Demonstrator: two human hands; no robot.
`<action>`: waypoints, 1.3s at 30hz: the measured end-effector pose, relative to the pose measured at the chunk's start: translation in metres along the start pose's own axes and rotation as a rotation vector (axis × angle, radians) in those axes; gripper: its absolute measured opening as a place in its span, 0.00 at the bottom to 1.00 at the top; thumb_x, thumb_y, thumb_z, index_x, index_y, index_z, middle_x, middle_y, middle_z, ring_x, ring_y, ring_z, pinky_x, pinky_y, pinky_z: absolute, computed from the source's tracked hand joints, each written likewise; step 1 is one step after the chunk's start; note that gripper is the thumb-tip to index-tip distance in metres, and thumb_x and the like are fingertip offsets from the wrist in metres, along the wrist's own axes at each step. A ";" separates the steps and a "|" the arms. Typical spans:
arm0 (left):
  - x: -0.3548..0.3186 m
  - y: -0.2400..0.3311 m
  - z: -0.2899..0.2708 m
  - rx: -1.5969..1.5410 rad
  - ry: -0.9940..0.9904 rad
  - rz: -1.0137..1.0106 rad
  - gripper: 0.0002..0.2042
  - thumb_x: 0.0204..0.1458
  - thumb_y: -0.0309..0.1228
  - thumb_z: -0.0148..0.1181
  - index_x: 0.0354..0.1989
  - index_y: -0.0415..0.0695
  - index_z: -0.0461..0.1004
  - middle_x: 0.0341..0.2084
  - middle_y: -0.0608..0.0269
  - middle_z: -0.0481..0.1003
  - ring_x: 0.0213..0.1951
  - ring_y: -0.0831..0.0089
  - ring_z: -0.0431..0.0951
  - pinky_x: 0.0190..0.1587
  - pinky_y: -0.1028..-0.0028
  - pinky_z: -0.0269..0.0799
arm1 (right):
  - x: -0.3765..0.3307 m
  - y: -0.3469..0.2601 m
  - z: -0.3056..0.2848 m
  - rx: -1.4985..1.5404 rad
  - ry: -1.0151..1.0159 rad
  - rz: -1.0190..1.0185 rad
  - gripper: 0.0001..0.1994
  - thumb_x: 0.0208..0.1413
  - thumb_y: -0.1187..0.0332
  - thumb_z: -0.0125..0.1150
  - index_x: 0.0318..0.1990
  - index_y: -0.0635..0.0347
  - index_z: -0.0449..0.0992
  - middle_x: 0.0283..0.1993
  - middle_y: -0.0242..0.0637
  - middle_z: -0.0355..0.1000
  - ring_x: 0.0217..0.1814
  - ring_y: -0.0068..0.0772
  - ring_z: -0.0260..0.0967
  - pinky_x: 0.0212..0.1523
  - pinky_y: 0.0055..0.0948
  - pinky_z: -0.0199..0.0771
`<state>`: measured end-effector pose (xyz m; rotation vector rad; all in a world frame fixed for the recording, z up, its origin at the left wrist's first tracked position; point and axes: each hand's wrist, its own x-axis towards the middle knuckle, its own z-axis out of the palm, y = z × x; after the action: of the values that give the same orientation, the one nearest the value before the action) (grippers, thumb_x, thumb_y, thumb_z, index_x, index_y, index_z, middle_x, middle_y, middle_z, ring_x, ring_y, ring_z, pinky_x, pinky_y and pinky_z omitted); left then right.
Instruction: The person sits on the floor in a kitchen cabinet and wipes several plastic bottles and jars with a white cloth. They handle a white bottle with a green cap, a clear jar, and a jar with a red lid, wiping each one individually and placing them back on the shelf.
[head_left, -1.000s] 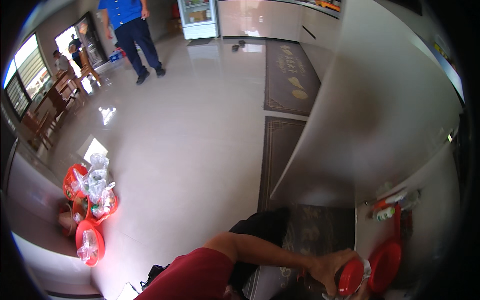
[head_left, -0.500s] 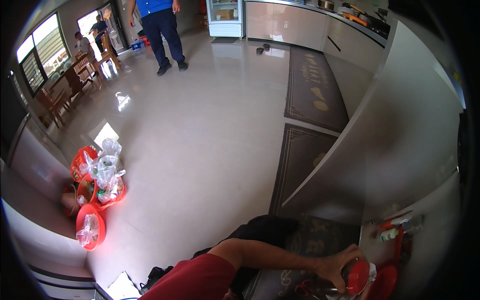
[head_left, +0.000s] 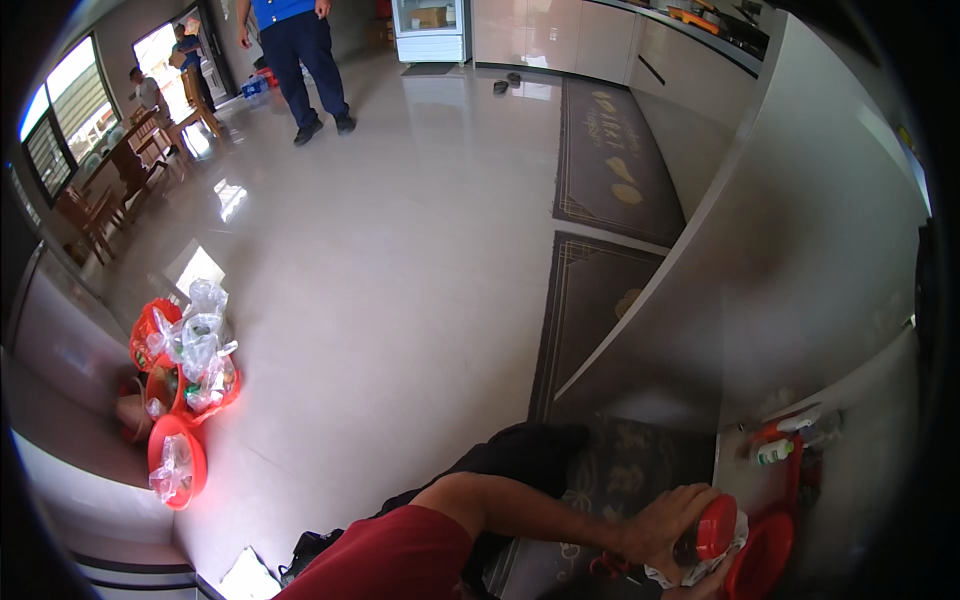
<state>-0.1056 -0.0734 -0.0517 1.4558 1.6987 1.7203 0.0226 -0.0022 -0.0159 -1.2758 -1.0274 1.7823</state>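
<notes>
My left arm, in a red sleeve, reaches across to the lower right. My left hand (head_left: pixel 660 527) is closed round a jar with a red screw lid (head_left: pixel 716 526), its fingers over the near side. White crumpled cloth (head_left: pixel 740 532) wraps the jar's side and underside. Low against the jar, my right hand (head_left: pixel 708 582) is partly in view and presses the cloth to it; most of that hand is hidden. Right beside the jar stands a red plastic basin (head_left: pixel 765 555). Red loops like scissor handles (head_left: pixel 608 566) lie left of the hands.
A white-and-green bottle (head_left: pixel 774 452) stands among items against the right-hand panel (head_left: pixel 800 260). Red baskets and basins with plastic bags (head_left: pixel 205 340) line the left. Dark mats (head_left: pixel 620 160) run along the kitchen units. A person in blue (head_left: pixel 300 60) stands far off; others are near chairs.
The jar has turned more upright, its red lid now facing up. My right hand has come into view beneath it with the cloth. The whole view has shifted slightly.
</notes>
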 end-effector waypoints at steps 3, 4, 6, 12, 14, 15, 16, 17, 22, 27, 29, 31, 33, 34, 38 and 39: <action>0.010 0.001 -0.003 -0.065 -0.053 0.002 0.52 0.21 0.38 0.72 0.61 0.40 0.49 0.54 0.47 0.57 0.57 0.50 0.59 0.56 0.58 0.57 | 0.025 0.014 -0.030 0.120 -0.106 -0.045 0.32 0.56 0.47 0.50 0.60 0.63 0.59 0.56 0.44 0.64 0.56 0.43 0.64 0.56 0.42 0.66; 0.013 0.001 -0.005 -0.094 -0.080 0.011 0.52 0.22 0.38 0.72 0.61 0.41 0.49 0.55 0.46 0.56 0.58 0.49 0.58 0.58 0.57 0.56 | 0.029 0.020 -0.043 -0.128 -0.150 -0.308 0.32 0.56 0.48 0.50 0.61 0.63 0.58 0.57 0.45 0.63 0.57 0.43 0.63 0.56 0.41 0.64; 0.014 0.004 -0.007 -0.102 -0.067 0.095 0.50 0.18 0.36 0.72 0.58 0.41 0.53 0.51 0.50 0.60 0.53 0.52 0.62 0.53 0.59 0.60 | 0.030 0.027 -0.058 -0.633 -0.231 -0.827 0.31 0.58 0.51 0.50 0.62 0.63 0.56 0.58 0.45 0.62 0.58 0.42 0.61 0.58 0.39 0.62; 0.018 0.032 -0.034 -0.327 -0.350 0.126 0.46 0.18 0.38 0.77 0.54 0.43 0.60 0.46 0.55 0.67 0.51 0.61 0.67 0.53 0.64 0.62 | 0.014 0.018 -0.035 -0.280 -0.116 -0.521 0.31 0.58 0.51 0.49 0.62 0.64 0.56 0.59 0.45 0.61 0.59 0.41 0.61 0.58 0.39 0.62; 0.019 0.033 -0.036 -0.480 -0.414 0.149 0.45 0.18 0.39 0.80 0.54 0.45 0.65 0.49 0.55 0.69 0.54 0.61 0.67 0.57 0.64 0.60 | 0.011 0.017 -0.029 -0.246 -0.094 -0.493 0.31 0.58 0.52 0.49 0.62 0.64 0.56 0.59 0.45 0.60 0.59 0.41 0.60 0.58 0.38 0.61; 0.017 0.033 -0.036 -0.492 -0.440 0.118 0.45 0.19 0.39 0.80 0.54 0.45 0.64 0.49 0.56 0.69 0.54 0.61 0.67 0.57 0.64 0.60 | 0.010 0.017 -0.027 -0.237 -0.090 -0.482 0.31 0.59 0.52 0.48 0.62 0.64 0.56 0.59 0.45 0.60 0.59 0.41 0.60 0.59 0.38 0.61; 0.015 0.032 -0.035 -0.505 -0.466 0.087 0.45 0.19 0.39 0.80 0.54 0.45 0.64 0.49 0.56 0.69 0.54 0.62 0.66 0.57 0.65 0.60 | 0.009 0.016 -0.026 -0.232 -0.085 -0.477 0.30 0.59 0.52 0.48 0.62 0.64 0.55 0.59 0.45 0.60 0.59 0.41 0.60 0.59 0.38 0.61; 0.014 0.031 -0.036 -0.517 -0.492 0.056 0.45 0.19 0.39 0.80 0.54 0.45 0.64 0.49 0.56 0.69 0.54 0.63 0.66 0.57 0.65 0.60 | 0.009 0.016 -0.023 -0.231 -0.084 -0.471 0.30 0.59 0.52 0.48 0.62 0.64 0.55 0.59 0.45 0.60 0.59 0.41 0.60 0.59 0.38 0.61; 0.020 0.035 -0.034 -0.949 -0.416 0.090 0.39 0.27 0.29 0.78 0.53 0.43 0.65 0.49 0.58 0.69 0.54 0.67 0.66 0.56 0.67 0.62 | 0.007 0.016 -0.013 -0.227 -0.082 -0.451 0.30 0.59 0.53 0.48 0.63 0.64 0.55 0.60 0.45 0.59 0.60 0.41 0.59 0.59 0.38 0.60; 0.028 0.037 -0.033 -1.186 -0.353 0.181 0.36 0.29 0.23 0.76 0.51 0.41 0.65 0.48 0.58 0.69 0.52 0.67 0.68 0.55 0.68 0.63 | 0.004 0.018 -0.008 -0.223 -0.079 -0.430 0.30 0.60 0.54 0.47 0.63 0.65 0.54 0.60 0.45 0.58 0.60 0.40 0.58 0.59 0.37 0.59; 0.030 0.034 -0.028 -1.219 -0.335 0.123 0.36 0.28 0.27 0.77 0.51 0.42 0.65 0.47 0.58 0.70 0.51 0.67 0.69 0.54 0.68 0.64 | 0.003 0.018 -0.006 -0.219 -0.082 -0.421 0.30 0.60 0.54 0.47 0.63 0.65 0.54 0.61 0.45 0.58 0.60 0.40 0.58 0.59 0.37 0.59; 0.028 0.028 -0.028 -0.941 -0.234 0.060 0.40 0.27 0.31 0.75 0.54 0.42 0.61 0.49 0.55 0.66 0.52 0.62 0.67 0.54 0.66 0.63 | 0.002 0.020 -0.006 -0.212 -0.078 -0.411 0.29 0.60 0.54 0.46 0.63 0.65 0.54 0.61 0.46 0.58 0.61 0.40 0.58 0.60 0.37 0.59; 0.026 0.018 -0.030 -0.663 -0.136 -0.001 0.44 0.26 0.34 0.73 0.56 0.41 0.56 0.51 0.52 0.63 0.53 0.58 0.65 0.54 0.64 0.63 | 0.002 0.020 -0.007 -0.211 -0.081 -0.399 0.29 0.61 0.55 0.46 0.63 0.65 0.54 0.61 0.46 0.57 0.61 0.40 0.57 0.60 0.36 0.58; 0.025 0.015 -0.032 -0.520 -0.089 -0.032 0.46 0.26 0.36 0.72 0.58 0.41 0.54 0.52 0.51 0.61 0.54 0.56 0.64 0.54 0.62 0.62 | 0.001 0.022 -0.007 -0.219 -0.085 -0.386 0.29 0.61 0.55 0.46 0.63 0.65 0.54 0.61 0.46 0.57 0.61 0.40 0.57 0.60 0.36 0.58; 0.028 0.013 -0.025 -0.254 0.147 -0.096 0.46 0.28 0.38 0.71 0.59 0.41 0.52 0.51 0.50 0.60 0.54 0.53 0.64 0.53 0.63 0.64 | 0.001 0.033 -0.014 -0.198 -0.097 -0.354 0.29 0.61 0.55 0.46 0.63 0.65 0.53 0.61 0.46 0.57 0.61 0.40 0.57 0.60 0.36 0.58; 0.029 0.014 -0.023 -0.229 0.201 -0.124 0.46 0.28 0.38 0.71 0.59 0.41 0.52 0.51 0.50 0.60 0.54 0.53 0.63 0.53 0.63 0.64 | -0.004 0.033 -0.009 -0.261 -0.078 -0.362 0.29 0.62 0.55 0.45 0.64 0.65 0.53 0.61 0.46 0.57 0.61 0.40 0.57 0.60 0.36 0.57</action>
<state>-0.1313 -0.0665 -0.0221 1.0873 1.5855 1.9721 0.0294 -0.0184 -0.0459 -1.0904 -1.4711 1.4644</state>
